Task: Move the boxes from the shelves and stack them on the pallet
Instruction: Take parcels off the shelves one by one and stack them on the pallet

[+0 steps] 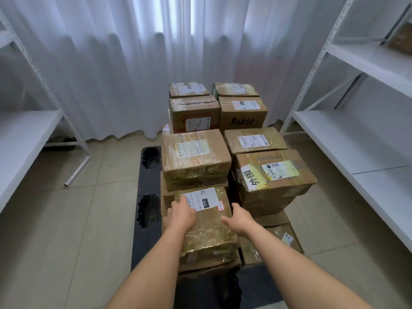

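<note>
Both bare forearms reaching forward and down over a black plastic pallet (146, 175) on a beige tiled floor (66, 219). Left hand (181, 214) lying flat on top of the nearest tape-wrapped brown cardboard box with a white shipping label marked 010 (207, 230), fingers straight and close together, fingertips touching the label's left edge. Right hand (237, 217) at the right edge of the same box, thumb spread out over the top, the other fingers pointing forward and down along the right side, partly hidden; grip on the side cannot be told. That box sitting on top of lower cartons at the near end of the pallet. Just behind it, a taller stacked brown carton wrapped in yellowish tape (196, 157). To its right, a dented brown carton with a white handwritten sticker and yellow-edged label (274, 175). More brown cartons stacked in two rows toward the white curtain (133, 63). White metal shelving on the left (26, 130) and on the right (356, 134), one brown box (400, 42) on an upper right shelf.
</note>
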